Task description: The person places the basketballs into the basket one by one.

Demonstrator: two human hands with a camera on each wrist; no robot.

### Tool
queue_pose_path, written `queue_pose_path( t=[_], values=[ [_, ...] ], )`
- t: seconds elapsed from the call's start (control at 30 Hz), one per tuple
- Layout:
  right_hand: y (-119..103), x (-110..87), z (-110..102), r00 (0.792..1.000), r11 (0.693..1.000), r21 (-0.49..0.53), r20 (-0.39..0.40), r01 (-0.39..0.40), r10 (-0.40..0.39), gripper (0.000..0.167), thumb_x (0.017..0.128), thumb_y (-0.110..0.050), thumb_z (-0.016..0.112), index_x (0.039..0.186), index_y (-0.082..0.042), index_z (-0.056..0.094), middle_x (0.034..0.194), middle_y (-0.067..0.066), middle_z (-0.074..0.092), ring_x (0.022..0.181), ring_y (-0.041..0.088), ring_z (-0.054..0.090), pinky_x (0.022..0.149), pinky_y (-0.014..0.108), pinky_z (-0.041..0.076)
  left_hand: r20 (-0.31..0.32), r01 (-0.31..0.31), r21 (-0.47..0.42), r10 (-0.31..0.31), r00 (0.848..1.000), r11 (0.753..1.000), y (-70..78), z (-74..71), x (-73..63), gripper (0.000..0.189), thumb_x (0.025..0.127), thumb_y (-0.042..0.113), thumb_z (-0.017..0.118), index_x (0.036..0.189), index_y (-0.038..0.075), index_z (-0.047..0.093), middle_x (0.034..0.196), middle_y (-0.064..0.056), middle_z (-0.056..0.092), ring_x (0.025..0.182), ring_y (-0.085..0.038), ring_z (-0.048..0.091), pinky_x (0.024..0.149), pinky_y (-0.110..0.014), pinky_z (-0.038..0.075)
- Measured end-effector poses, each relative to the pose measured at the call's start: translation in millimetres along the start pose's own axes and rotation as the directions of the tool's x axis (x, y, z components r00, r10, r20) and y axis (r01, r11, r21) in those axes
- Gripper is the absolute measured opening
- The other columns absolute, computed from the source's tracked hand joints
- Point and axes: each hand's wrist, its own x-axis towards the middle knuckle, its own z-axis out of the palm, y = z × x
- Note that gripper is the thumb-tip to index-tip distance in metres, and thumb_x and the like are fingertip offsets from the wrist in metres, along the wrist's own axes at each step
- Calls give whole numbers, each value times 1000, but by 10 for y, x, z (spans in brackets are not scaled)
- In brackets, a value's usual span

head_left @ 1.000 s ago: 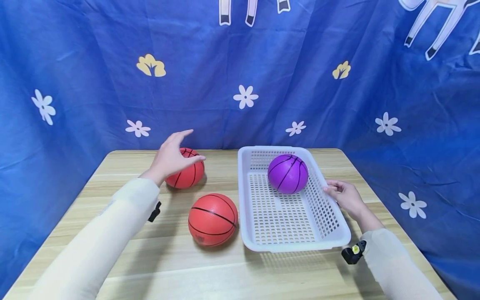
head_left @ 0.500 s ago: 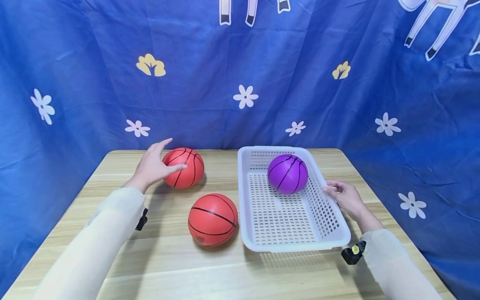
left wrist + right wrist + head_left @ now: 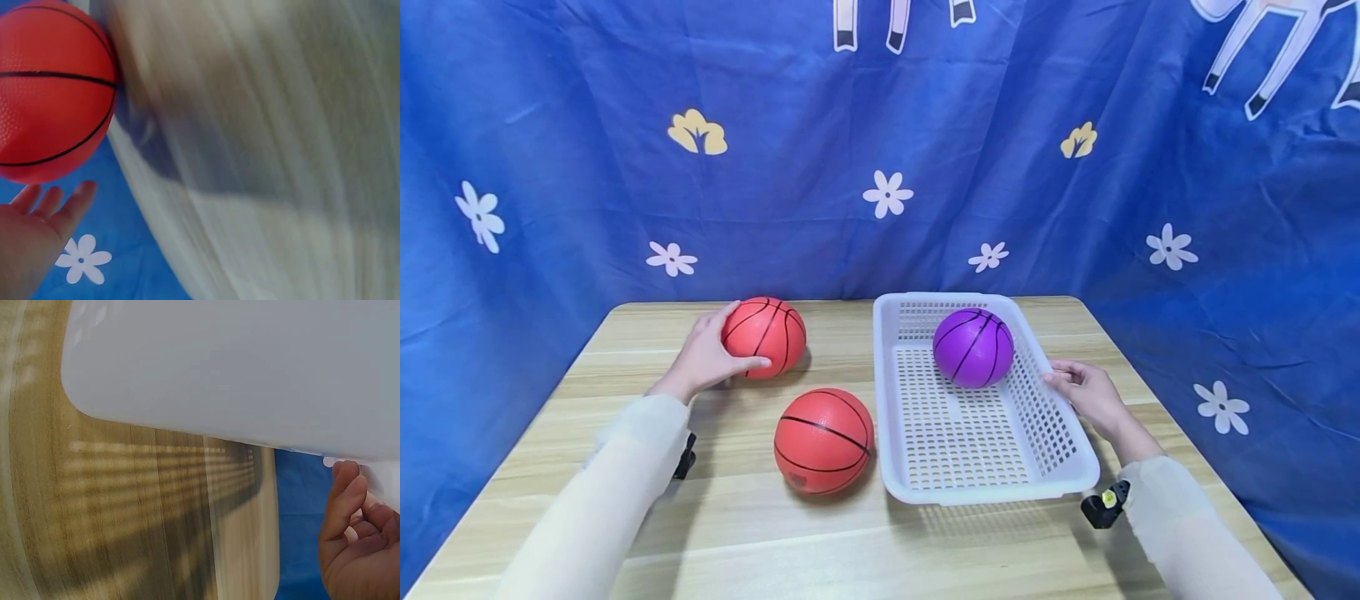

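The left hand [image 3: 707, 354] is holding its thumb and fingers spread wide about the left side of a round, pebble-skinned red ball with black lines [image 3: 767, 337], the thumb lying across the ball's near side; whether the fingers are touching it cannot be told. That ball is resting at the far left of a pale wood-grain table [image 3: 737, 533]. A second round red ball with black lines [image 3: 824, 442] is sitting nearer and slightly to the right, just beside a white rectangular basket of perforated plastic [image 3: 992, 493]. On the right, the right hand [image 3: 1093, 398] is pinching the basket's right rim between its thumb and bent fingers. A round purple ball with black lines [image 3: 973, 348] is resting inside, toward the far end. Behind, a blue fabric backdrop printed with white flowers [image 3: 790, 167] is hanging beyond the table's far edge.
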Motion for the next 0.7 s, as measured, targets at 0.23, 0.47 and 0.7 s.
queue_pose_path(
  t=[0.23, 0.47, 0.7],
  values=[
    [1, -2, 0, 1000, 1000, 3, 3, 9, -9, 47, 97, -17, 57, 134, 10, 46, 107, 24, 62, 80, 16, 66, 68, 29, 56, -37, 12, -47, -14, 999, 999, -47, 78, 4, 116, 63, 40, 88, 152, 10, 20, 142, -33, 25, 122, -52, 34, 89, -67, 39],
    [4, -2, -13, 1000, 1000, 8, 2, 6, -6, 48, 97, -18, 58, 134, 9, 45, 110, 25, 62, 83, 21, 67, 69, 30, 56, -68, 16, -67, -20, 998, 998, -83, 91, 11, 109, 66, 38, 87, 150, 9, 25, 139, -31, 30, 121, -50, 35, 87, -67, 41],
    [-5, -8, -1, 1000, 999, 38, 9, 1, -2, 48, 97, -17, 57, 135, 10, 44, 113, 29, 60, 86, 24, 67, 70, 31, 56, -64, -9, -69, 4, 998, 998, -77, 34, 36, 104, 66, 41, 87, 148, 11, 30, 136, -31, 35, 118, -50, 38, 84, -66, 44]
  ],
)
